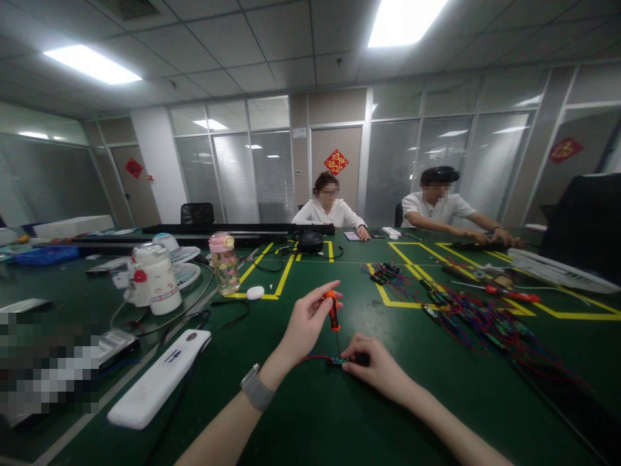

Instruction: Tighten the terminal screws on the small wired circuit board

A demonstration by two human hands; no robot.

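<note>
Yellow tape (402, 304) outlined rectangles on the green table (330, 421). A white jug (165, 285) and a bottle (226, 270) stood on its left half, with a small white case (255, 293) near the bottle and a blue tray (46, 255) farther left. Wired boards (478, 317) lay heaped on the right, near a red tool (512, 293).

Around the circuit board (334, 362)

The table (301, 427) lies beneath it. The left hand (309, 317) is above it and to its left with the screwdriver (333, 314), whose shaft runs down to the board. The right hand (369, 366) touches its right end. Well to its left lies an oblong device (160, 378); beyond it to the left are a tumbler (160, 281), a bottle (224, 265) and a small case (255, 293). To its right, farther out, lies a wired heap (478, 317). Far behind it sit two people (327, 212), one to the right.
</note>
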